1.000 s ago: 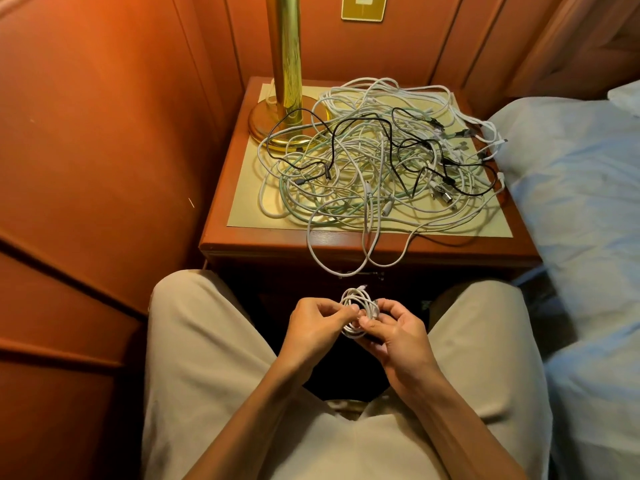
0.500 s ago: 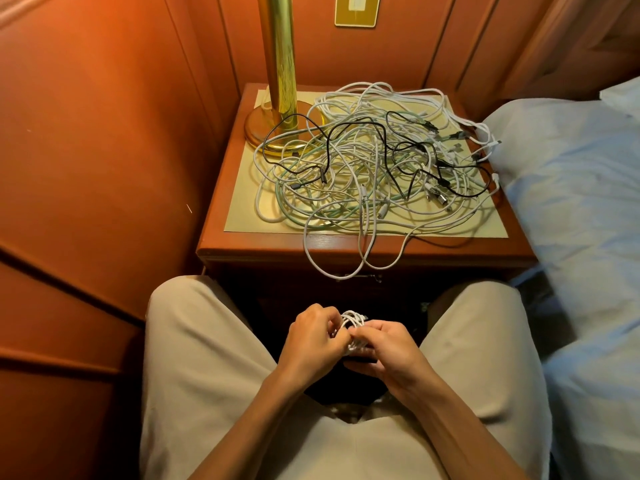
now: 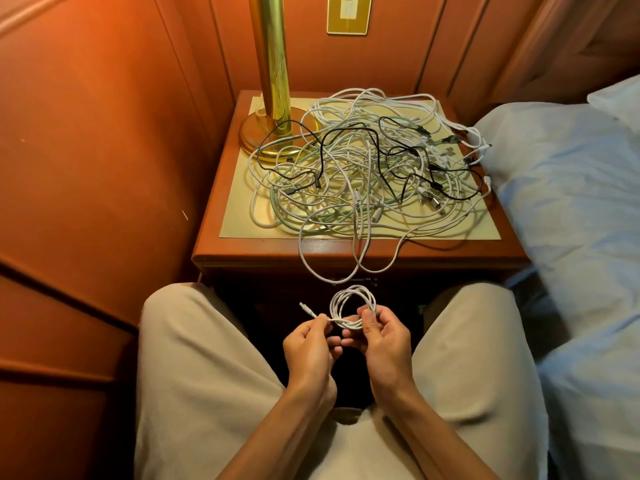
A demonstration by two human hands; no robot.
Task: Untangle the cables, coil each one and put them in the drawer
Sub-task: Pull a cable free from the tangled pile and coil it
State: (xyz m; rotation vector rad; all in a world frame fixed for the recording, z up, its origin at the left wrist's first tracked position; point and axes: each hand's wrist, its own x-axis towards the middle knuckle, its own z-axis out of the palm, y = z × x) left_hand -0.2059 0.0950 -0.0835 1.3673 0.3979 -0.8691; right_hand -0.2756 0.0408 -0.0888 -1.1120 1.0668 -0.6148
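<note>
A small white coiled cable [image 3: 351, 301] is held between my knees, in front of the nightstand. My right hand [image 3: 382, 336] grips the bottom of the coil. My left hand [image 3: 311, 344] pinches the cable's free end, whose plug sticks out to the upper left. A big tangle of white, pale green and black cables [image 3: 367, 168] covers the nightstand top [image 3: 239, 216]. Three white loops hang over its front edge. The drawer front [image 3: 356, 280] lies in dark shadow below the edge, and I cannot tell if it is open.
A brass lamp [image 3: 273, 98] stands at the nightstand's back left, its base partly under cables. Wood panelling walls in the left side and the back. A bed with a pale blue sheet [image 3: 568, 209] adjoins the right. My knees flank the drawer.
The hands, pressed together around the coil before, have drawn slightly apart and the coil now stands up as an open ring. The free end now sticks out left.
</note>
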